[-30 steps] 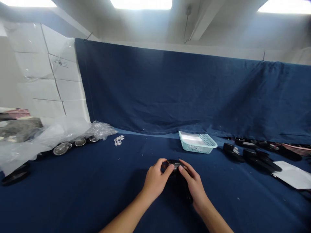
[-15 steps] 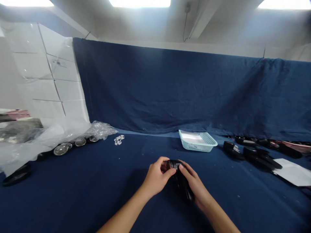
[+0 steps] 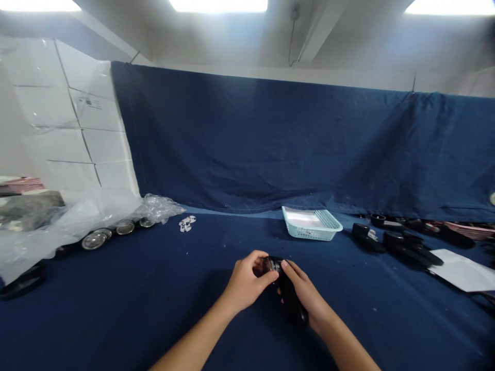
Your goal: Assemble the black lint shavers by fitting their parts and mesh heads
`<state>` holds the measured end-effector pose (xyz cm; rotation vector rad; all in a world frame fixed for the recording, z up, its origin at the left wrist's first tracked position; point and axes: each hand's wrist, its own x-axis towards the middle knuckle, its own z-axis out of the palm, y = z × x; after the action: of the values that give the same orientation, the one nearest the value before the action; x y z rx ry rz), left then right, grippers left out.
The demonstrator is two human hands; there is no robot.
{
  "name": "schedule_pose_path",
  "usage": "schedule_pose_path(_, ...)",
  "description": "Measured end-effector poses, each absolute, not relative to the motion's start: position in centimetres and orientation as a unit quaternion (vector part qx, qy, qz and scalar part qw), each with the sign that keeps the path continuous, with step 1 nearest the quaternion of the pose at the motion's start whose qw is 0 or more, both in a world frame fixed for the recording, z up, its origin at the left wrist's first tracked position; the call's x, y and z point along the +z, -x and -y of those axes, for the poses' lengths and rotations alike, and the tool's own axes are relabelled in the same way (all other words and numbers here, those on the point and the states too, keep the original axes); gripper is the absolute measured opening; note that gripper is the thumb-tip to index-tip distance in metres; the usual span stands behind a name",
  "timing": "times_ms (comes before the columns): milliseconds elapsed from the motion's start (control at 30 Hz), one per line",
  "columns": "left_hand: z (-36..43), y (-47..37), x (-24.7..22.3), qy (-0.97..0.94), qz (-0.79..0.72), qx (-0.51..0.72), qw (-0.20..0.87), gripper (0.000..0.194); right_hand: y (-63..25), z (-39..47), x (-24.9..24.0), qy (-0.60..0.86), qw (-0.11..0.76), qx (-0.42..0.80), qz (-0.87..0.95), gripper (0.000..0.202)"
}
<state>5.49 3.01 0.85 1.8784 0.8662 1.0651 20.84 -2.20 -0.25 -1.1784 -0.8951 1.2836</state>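
A black handheld device with a round, shiny-rimmed head is between my hands, above the blue cloth; its exact kind I cannot make out. My right hand wraps around its handle, thumb near the neck. With thumb and fingers, my left hand grips the round head from the left side. The handle slants down toward me and to the right. Part of the head is hidden behind the left fingers.
A light-blue basket holding white paper stands beyond my hands. Small white pieces lie to the left. Round metal-rimmed parts sit beside plastic wrap. Black devices and a white sheet are on the right.
The device has turned slightly, so its round head faces left and more of its rim shows. Both hands keep their grip. The view has shifted a little to the right.
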Motion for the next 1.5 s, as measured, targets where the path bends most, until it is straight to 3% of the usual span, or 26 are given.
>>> schedule_pose_path(133, -2.8, -5.9, 0.4, -0.718, -0.378, 0.452, 0.372, 0.037, -20.9, 2.4, -0.1, 0.47, 0.561, 0.608, 0.307, 0.045)
schedule_pose_path(233, -2.5, -5.9, 0.8, -0.707, -0.378, 0.463, 0.377, 0.04, -20.6, 2.4, -0.3, 0.438, 0.515, 0.695, 0.246, 0.055)
schedule_pose_path(533, -1.7, -5.3, 2.2, -0.647, -0.294, 0.391, 0.584, 0.056, -18.8, 2.6, -0.5, 0.243, 0.438, 0.844, 0.191, 0.053)
schedule_pose_path(767, -2.0, -4.5, 2.4, -0.624, -0.234, 0.357, 0.654, 0.054, -18.0, 2.7, -1.2, 0.223, 0.429, 0.851, 0.204, 0.057)
schedule_pose_path(1500, -2.0, -4.0, 3.9, -0.665, -0.2, 0.328, 0.641, 0.055, -18.2, 1.7, -3.1, 0.105, 0.35, 0.893, 0.261, 0.069)
